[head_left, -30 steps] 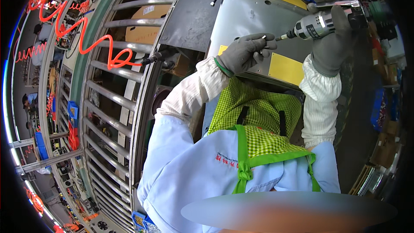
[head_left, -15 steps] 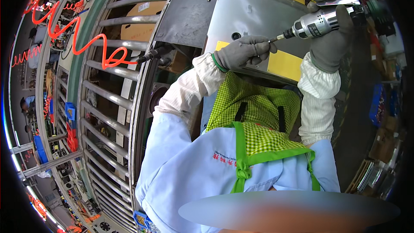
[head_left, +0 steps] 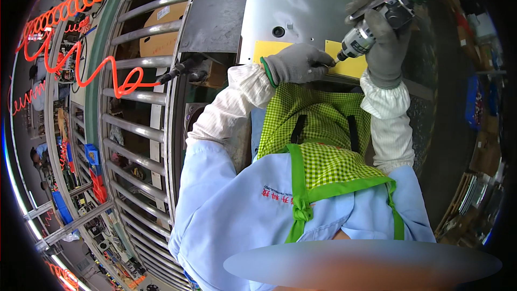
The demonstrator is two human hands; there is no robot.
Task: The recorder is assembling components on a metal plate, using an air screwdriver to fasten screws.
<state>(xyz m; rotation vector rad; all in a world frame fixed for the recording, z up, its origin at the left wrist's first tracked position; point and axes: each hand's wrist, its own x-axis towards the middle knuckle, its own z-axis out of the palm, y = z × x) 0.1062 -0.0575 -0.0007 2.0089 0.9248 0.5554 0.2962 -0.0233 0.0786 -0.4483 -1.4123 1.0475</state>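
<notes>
The right hand (head_left: 389,48), in a grey glove, is gripping a powered screwdriver (head_left: 371,24), its fingers wrapped fully round the body of the tool, and it is angling the bit down and to the left toward the near edge of a grey metal panel (head_left: 301,5) lying on the worktop. The left hand (head_left: 296,64), also gloved in grey, is resting at that same edge, its fingers pinched narrowly together right at the bit's tip — whether a screw is sitting between them is too small to tell. Two yellow patches (head_left: 353,64) are lying on the panel's near edge, just beside both hands.

Compared with a second ago, the driver is pointing more steeply downward and its tip is sitting closer to the left fingers; the hands have drawn together over the yellow patches — which suggests the bit is being seated for fastening rather than merely being carried over the panel.

To the left, a roller conveyor (head_left: 134,124) of metal bars is running from near to far, and an orange coiled air hose (head_left: 91,64) is hanging across it, ending at a dark nozzle. A green checked apron (head_left: 323,140) over a pale blue jacket is filling the near part of the view.
</notes>
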